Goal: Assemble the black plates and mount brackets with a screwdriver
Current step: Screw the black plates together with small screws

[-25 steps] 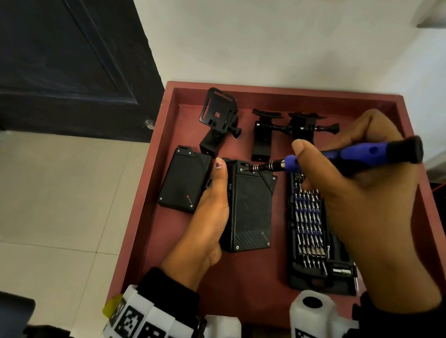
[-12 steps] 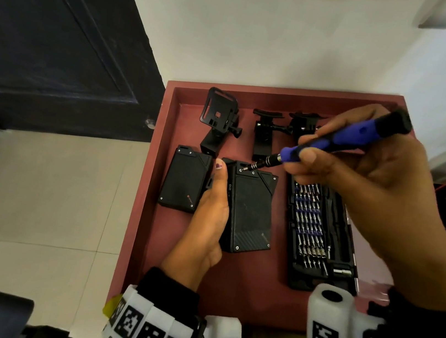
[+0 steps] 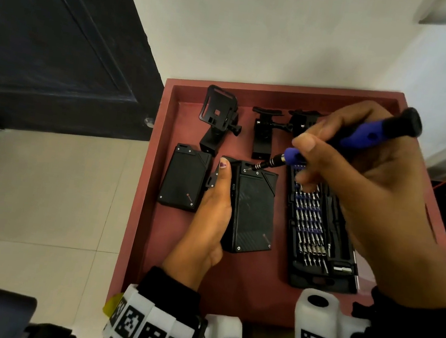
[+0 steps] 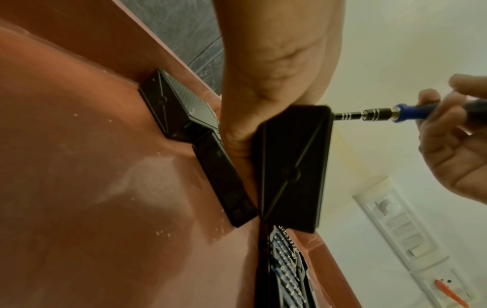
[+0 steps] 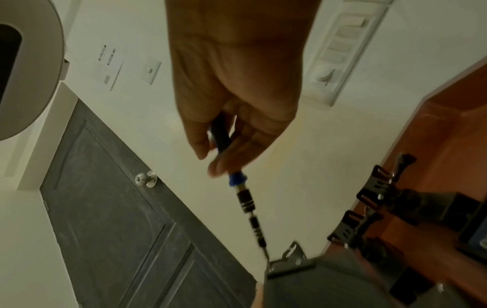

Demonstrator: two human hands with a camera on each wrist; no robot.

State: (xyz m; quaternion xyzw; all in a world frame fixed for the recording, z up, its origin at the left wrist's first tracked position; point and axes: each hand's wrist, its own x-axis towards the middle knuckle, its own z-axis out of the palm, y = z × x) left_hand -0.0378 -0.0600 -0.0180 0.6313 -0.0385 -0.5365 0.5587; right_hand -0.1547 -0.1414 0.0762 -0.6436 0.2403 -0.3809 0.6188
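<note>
A black plate [image 3: 252,208] is tipped up on its edge in the red tray [image 3: 250,286]. My left hand [image 3: 208,218] grips its left side, thumb lying along the edge. My right hand [image 3: 357,194] pinches a blue and black screwdriver [image 3: 365,135]. Its bit sits on a screw at the plate's far left corner. A second black plate [image 3: 184,180] lies flat to the left. Black mount brackets [image 3: 218,113] [image 3: 265,131] stand behind the plates. In the left wrist view the screwdriver [image 4: 411,113] meets the held plate [image 4: 292,166] from the right.
An open kit of screwdriver bits [image 3: 319,229] lies along the tray's right side, under my right hand. A dark door [image 3: 47,41] and tiled floor lie left of the tray. A white wall stands behind it.
My right hand has raised and turned the screwdriver's handle while the bit stayed at the plate's far corner. The left hand and the plate have stayed where they were.
</note>
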